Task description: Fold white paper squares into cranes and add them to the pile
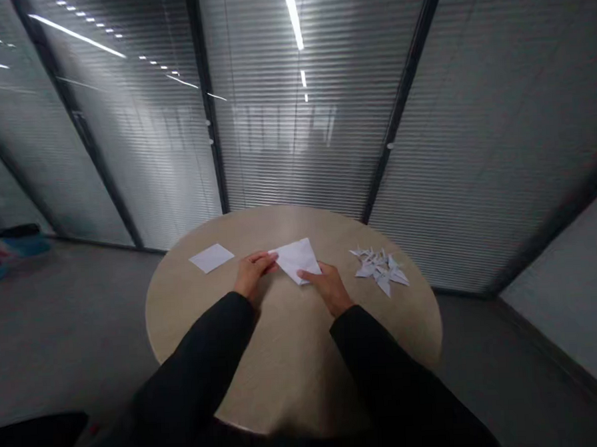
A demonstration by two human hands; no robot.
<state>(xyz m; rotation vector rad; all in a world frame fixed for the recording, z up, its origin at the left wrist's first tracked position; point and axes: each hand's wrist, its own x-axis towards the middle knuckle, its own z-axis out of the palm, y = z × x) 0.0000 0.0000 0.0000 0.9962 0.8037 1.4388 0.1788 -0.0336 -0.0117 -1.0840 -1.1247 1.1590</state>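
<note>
Our left grip (252,274) and right grip (328,287) clench a folded white paper triangle (297,259) between them on the counter (193,309) — a square paper sheet (211,258) lies left of them, folded paper cranes (379,269) right.

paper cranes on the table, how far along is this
Done: a heap of folded paper cranes lies on the right of the round table. In hand: a folded white sheet, held by the left hand and right hand. Left: one flat square sheet, apparently unfolded, lies on the table's left.
</note>
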